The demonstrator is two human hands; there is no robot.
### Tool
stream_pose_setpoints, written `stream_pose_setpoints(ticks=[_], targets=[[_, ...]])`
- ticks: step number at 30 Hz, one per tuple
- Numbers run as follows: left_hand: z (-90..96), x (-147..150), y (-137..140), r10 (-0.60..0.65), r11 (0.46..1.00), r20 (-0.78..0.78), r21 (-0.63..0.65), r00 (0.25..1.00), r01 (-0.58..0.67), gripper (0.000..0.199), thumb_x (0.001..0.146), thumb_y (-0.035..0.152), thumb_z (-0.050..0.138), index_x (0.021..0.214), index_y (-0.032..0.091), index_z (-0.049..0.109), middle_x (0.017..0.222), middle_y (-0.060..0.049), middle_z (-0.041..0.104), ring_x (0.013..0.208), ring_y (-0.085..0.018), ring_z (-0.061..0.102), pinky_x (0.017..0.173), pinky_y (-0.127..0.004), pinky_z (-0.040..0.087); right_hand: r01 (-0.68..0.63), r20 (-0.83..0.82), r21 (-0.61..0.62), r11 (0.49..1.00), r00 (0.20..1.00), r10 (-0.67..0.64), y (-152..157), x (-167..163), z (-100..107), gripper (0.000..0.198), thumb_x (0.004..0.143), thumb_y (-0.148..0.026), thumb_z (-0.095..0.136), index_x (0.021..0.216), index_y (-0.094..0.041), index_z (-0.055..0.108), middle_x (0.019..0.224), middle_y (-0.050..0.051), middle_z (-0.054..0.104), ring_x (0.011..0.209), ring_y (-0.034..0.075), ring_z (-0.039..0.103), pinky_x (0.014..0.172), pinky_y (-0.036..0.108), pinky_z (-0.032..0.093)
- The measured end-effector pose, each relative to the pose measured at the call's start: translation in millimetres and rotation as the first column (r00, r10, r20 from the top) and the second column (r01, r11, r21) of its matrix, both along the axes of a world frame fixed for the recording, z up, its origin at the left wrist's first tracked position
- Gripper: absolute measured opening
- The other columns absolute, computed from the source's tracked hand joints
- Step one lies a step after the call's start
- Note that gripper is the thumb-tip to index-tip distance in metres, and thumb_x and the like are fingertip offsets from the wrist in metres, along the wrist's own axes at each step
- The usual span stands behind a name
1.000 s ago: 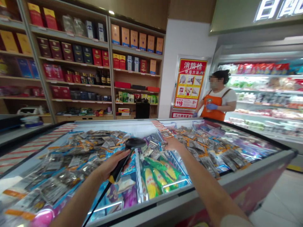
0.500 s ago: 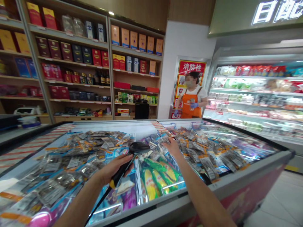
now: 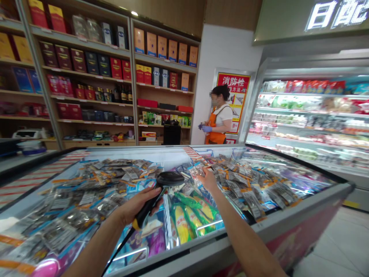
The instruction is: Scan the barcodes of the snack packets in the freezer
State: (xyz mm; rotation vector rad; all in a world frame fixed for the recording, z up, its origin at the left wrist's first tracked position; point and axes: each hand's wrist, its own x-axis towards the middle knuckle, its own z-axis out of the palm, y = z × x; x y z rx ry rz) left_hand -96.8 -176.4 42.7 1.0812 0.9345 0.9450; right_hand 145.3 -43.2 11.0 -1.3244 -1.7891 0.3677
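Note:
My left hand point(image 3: 144, 204) is closed around the grip of a black and yellow barcode scanner point(image 3: 170, 178), its head pointing right over the freezer. A cable runs down from the scanner's handle. My right hand point(image 3: 208, 180) pinches a clear plastic packet point(image 3: 196, 169) with a blue edge, held up just to the right of the scanner head. Below both hands lie yellow and green corn-shaped ice cream packs point(image 3: 183, 223) in a white wire compartment. Similar packets with orange and blue edges point(image 3: 245, 184) are heaped on the right, and another heap point(image 3: 83, 196) lies on the left.
A chest freezer point(image 3: 288, 215) spans the front, its rim edged in grey and black. Behind it, a person in an orange apron point(image 3: 220, 119) stands by a red wall sign point(image 3: 238, 88). Shelves of boxed bottles point(image 3: 92, 63) line the back left; a lit refrigerated display point(image 3: 311, 119) stands at right.
My right hand has come slightly closer to the scanner head, with the packet lifted into clearer view. The person behind the freezer has turned and moved left, bringing both hands together.

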Motion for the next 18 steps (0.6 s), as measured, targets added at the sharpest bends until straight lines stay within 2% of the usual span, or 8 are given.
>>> stream_pose_setpoints(ticks=[5, 11, 18], targets=[[0.1, -0.2, -0.8, -0.008, 1.0, -0.006, 0.005, 1.0, 0.008, 0.03, 0.066, 0.043, 0.058, 0.079, 0.016, 0.051, 0.057, 0.002, 0.055, 0.044, -0.007, 0.048, 0.04, -0.017, 0.033, -0.006, 0.015, 0.009, 1.0, 1.0, 0.006, 1.3, -0.6, -1.5, 0.028, 0.065, -0.023, 0.053, 0.091, -0.016, 0.058, 0.082, 0.003, 0.064, 0.074, 0.017, 0.057, 0.065, 0.023, 0.04], [-0.7, 0.7, 0.8, 0.019, 0.999, -0.03, -0.025, 0.999, -0.02, 0.032, 0.065, 0.046, 0.058, 0.075, 0.016, 0.051, 0.055, 0.002, 0.054, 0.042, -0.007, 0.046, 0.039, -0.018, 0.031, -0.004, 0.039, 0.034, 0.999, 0.999, 0.002, 0.5, -1.2, -0.3, 0.029, 0.065, -0.022, 0.053, 0.093, -0.016, 0.058, 0.087, 0.004, 0.064, 0.081, 0.018, 0.057, 0.071, 0.025, 0.04], [-1.1, 0.5, 2.5, 0.024, 1.0, -0.045, -0.008, 0.999, -0.025, 0.031, 0.065, 0.046, 0.057, 0.071, 0.016, 0.05, 0.056, 0.001, 0.055, 0.042, -0.007, 0.046, 0.04, -0.019, 0.031, -0.053, 0.087, 0.036, 0.998, 0.995, 0.049, 0.2, -3.3, -1.1, 0.033, 0.063, -0.022, 0.055, 0.096, -0.019, 0.059, 0.09, 0.003, 0.063, 0.083, 0.019, 0.056, 0.074, 0.026, 0.04]])
